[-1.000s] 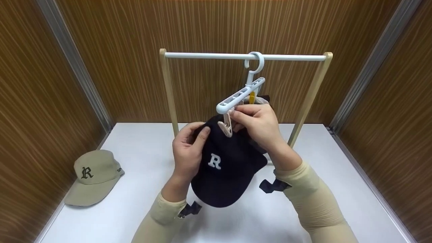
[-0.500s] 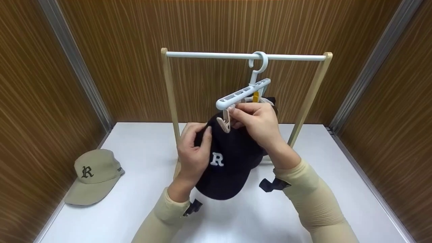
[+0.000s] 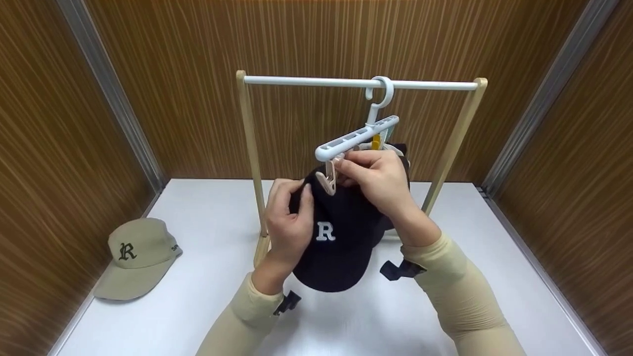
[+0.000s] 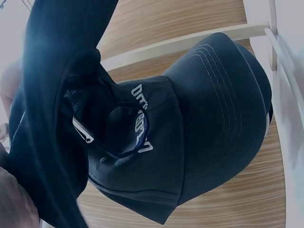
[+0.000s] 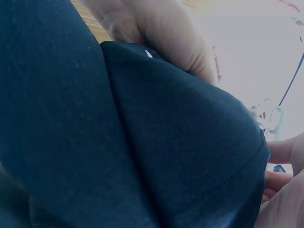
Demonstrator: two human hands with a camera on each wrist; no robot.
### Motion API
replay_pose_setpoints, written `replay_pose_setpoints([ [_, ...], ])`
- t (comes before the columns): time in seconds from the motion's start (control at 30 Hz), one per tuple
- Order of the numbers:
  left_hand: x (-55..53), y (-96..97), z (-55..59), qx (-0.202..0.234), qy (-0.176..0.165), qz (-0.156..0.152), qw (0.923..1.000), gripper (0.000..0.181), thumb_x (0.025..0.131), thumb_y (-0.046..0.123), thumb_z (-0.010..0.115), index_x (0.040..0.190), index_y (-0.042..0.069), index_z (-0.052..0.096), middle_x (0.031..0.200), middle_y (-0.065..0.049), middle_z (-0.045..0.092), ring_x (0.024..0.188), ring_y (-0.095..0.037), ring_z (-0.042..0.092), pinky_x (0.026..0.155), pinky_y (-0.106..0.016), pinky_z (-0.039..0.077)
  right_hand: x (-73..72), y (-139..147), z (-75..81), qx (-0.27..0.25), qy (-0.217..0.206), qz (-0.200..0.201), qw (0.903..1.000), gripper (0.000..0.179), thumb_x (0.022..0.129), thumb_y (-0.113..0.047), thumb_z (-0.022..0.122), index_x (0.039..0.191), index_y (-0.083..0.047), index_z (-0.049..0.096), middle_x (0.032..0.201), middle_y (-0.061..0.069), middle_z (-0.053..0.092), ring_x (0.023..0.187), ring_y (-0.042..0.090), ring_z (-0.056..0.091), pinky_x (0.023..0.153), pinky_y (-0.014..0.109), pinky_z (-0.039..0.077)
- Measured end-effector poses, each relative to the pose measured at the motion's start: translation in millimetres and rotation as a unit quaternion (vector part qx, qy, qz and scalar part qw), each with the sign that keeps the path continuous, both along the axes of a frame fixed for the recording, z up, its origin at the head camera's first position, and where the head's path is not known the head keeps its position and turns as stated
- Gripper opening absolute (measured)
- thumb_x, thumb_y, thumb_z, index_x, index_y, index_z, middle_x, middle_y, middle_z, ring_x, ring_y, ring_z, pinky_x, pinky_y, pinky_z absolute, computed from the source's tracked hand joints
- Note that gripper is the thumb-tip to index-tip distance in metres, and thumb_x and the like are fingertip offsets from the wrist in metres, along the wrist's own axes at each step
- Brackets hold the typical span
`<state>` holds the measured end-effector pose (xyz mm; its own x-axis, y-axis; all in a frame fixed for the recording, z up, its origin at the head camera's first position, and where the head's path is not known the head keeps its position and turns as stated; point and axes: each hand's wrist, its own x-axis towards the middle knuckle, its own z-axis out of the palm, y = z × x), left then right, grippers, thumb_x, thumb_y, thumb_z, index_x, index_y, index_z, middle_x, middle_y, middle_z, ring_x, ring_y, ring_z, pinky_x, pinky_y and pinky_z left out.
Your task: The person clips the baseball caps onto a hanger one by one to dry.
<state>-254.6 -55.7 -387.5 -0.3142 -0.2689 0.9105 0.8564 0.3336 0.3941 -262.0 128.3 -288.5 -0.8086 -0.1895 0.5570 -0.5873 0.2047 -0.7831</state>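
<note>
My left hand (image 3: pixel 289 217) grips the left side of a black baseball cap (image 3: pixel 341 262) with a white R, thumb in front. The cap hangs brim down. My right hand (image 3: pixel 381 180) pinches near the top of a pale pink clip (image 3: pixel 328 178) at the near end of a light blue hanger (image 3: pixel 356 138); its lower fingers are hidden behind the cap. In the left wrist view, the held cap (image 4: pixel 52 104) hangs in front of another dark cap (image 4: pixel 213 99) with white lettering. The right wrist view is mostly filled by the dark cap (image 5: pixel 185 128).
The hanger hooks over the white bar (image 3: pixel 306 80) of a wooden-legged rack. A yellow clip (image 3: pixel 376 142) sits farther back on it, by more headwear partly hidden behind my right hand. A khaki cap (image 3: pixel 141 252) lies at the table's left. Wood-grain walls enclose the table.
My left hand and the black cap have shifted right and slightly up. The hanger's hook has slid a little right along the bar. My right hand stays nearly in place.
</note>
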Motion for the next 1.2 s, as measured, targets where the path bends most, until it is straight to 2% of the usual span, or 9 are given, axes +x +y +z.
replay_pose_setpoints([
  [0.2, 0.2, 1.0, 1.5, -0.001, 0.0, 0.002, 1.0, 0.014, 0.109, 0.011, 0.07, 0.102, 0.0, 0.076, 0.095, -0.01, 0.067, 0.089, -0.024, 0.066, 0.083, -0.033, 0.054, 0.3, -0.1, 0.5, 0.009, 0.004, -0.008, 0.9999, 0.01, 0.099, -0.009, 0.079, 0.097, -0.005, 0.088, 0.079, 0.008, 0.077, 0.069, 0.014, 0.072, 0.066, 0.025, 0.06],
  [0.3, 1.1, 1.4, 1.7, -0.005, 0.001, 0.004, 1.0, 0.015, 0.11, 0.011, 0.069, 0.104, -0.001, 0.076, 0.096, -0.01, 0.067, 0.089, -0.025, 0.066, 0.083, -0.033, 0.054, 1.0, -0.2, 0.3, 0.002, -0.005, 0.003, 1.0, 0.011, 0.1, -0.011, 0.079, 0.095, -0.004, 0.086, 0.078, 0.008, 0.076, 0.068, 0.014, 0.071, 0.066, 0.025, 0.059],
  [0.43, 3.0, 2.1, 0.8, -0.013, -0.002, -0.001, 0.9999, 0.011, 0.109, 0.009, 0.07, 0.106, -0.001, 0.075, 0.099, -0.01, 0.069, 0.091, -0.025, 0.067, 0.083, -0.033, 0.056, 1.5, -0.1, -0.3, -0.026, -0.032, 0.024, 0.9989, 0.012, 0.099, -0.013, 0.08, 0.093, -0.003, 0.083, 0.078, 0.006, 0.073, 0.069, 0.013, 0.068, 0.065, 0.024, 0.058],
  [0.57, 3.4, 2.0, -1.7, -0.018, -0.006, -0.018, 0.9997, 0.004, 0.106, 0.002, 0.072, 0.107, 0.0, 0.075, 0.101, -0.01, 0.07, 0.093, -0.024, 0.068, 0.086, -0.032, 0.057, 1.2, 1.2, -2.6, -0.044, -0.053, 0.029, 0.9972, 0.012, 0.097, -0.013, 0.082, 0.101, -0.002, 0.084, 0.084, 0.003, 0.074, 0.074, 0.011, 0.067, 0.069, 0.024, 0.058],
  [0.73, 3.4, 0.1, -4.6, -0.021, -0.013, -0.041, 0.9989, 0.004, 0.103, -0.002, 0.075, 0.107, -0.001, 0.073, 0.102, -0.011, 0.072, 0.093, -0.024, 0.069, 0.087, -0.031, 0.057, 2.8, 2.9, -7.5, -0.027, -0.033, 0.021, 0.9989, 0.017, 0.099, -0.016, 0.083, 0.109, -0.002, 0.084, 0.09, 0.002, 0.075, 0.083, 0.014, 0.064, 0.073, 0.025, 0.054],
  [0.87, 3.5, -1.7, -5.6, -0.021, -0.023, -0.068, 0.9972, 0.01, 0.101, -0.007, 0.075, 0.108, 0.0, 0.073, 0.103, -0.011, 0.073, 0.094, -0.025, 0.069, 0.088, -0.031, 0.057, 5.2, 4.2, -12.7, -0.023, -0.019, 0.013, 0.9995, 0.017, 0.1, -0.017, 0.082, 0.11, -0.004, 0.084, 0.094, 0.004, 0.077, 0.087, 0.015, 0.066, 0.074, 0.026, 0.054],
  [1.0, 2.3, -4.2, -7.5, -0.027, -0.031, -0.096, 0.9945, 0.009, 0.103, -0.005, 0.074, 0.11, 0.0, 0.073, 0.105, -0.011, 0.073, 0.095, -0.025, 0.069, 0.088, -0.031, 0.058, 8.0, 4.6, -18.7, -0.025, -0.009, 0.01, 0.9996, 0.015, 0.099, -0.015, 0.083, 0.109, -0.004, 0.084, 0.093, 0.004, 0.077, 0.085, 0.015, 0.066, 0.074, 0.026, 0.053],
  [1.2, 2.2, -8.5, -11.8, -0.044, -0.044, -0.108, 0.9922, 0.01, 0.104, -0.002, 0.074, 0.114, 0.0, 0.073, 0.108, -0.009, 0.074, 0.097, -0.025, 0.07, 0.09, -0.033, 0.059, 10.1, 5.7, -29.0, -0.03, 0.008, 0.01, 0.9995, 0.014, 0.101, -0.012, 0.082, 0.112, -0.004, 0.083, 0.097, 0.004, 0.077, 0.087, 0.015, 0.068, 0.076, 0.025, 0.055],
])
